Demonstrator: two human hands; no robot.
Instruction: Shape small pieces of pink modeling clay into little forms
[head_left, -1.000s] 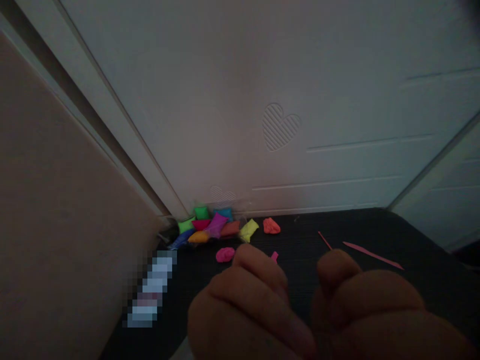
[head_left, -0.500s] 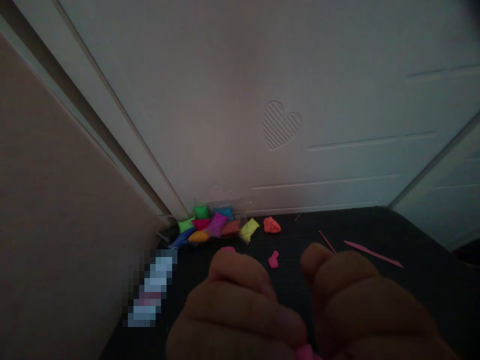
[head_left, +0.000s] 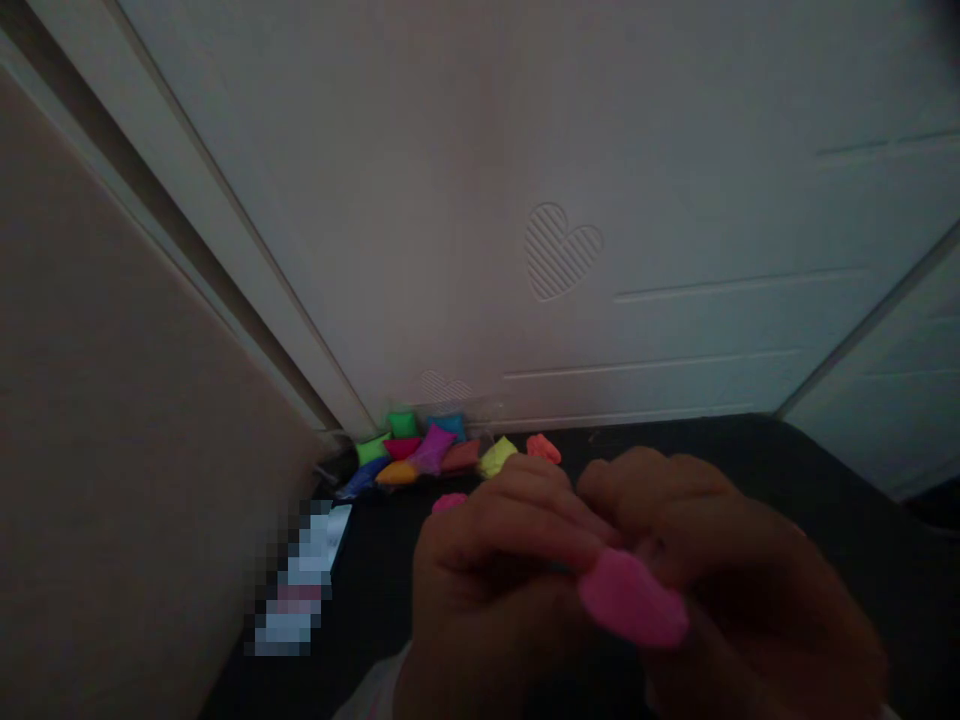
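A flattened oval of pink clay (head_left: 634, 598) is pinched between both hands near the bottom of the head view. My left hand (head_left: 502, 570) grips its left end with curled fingers. On the right side, my right hand (head_left: 735, 570) has its fingers closed on the clay's upper right edge. The hands are side by side, their fingers nearly touching. Another pink clay lump (head_left: 450, 503) lies on the dark table just beyond my left hand.
Several coloured clay packets (head_left: 431, 448) lie against the white panel at the back. Beside them are a yellow packet (head_left: 498, 457) and an orange clay lump (head_left: 543, 449). A blurred-out pale strip (head_left: 304, 580) sits at the left edge of the dark table (head_left: 375, 570).
Both hands have risen and come together, bringing the pink clay up into fuller view. They now cover the small pink piece and the pink tools on the table.
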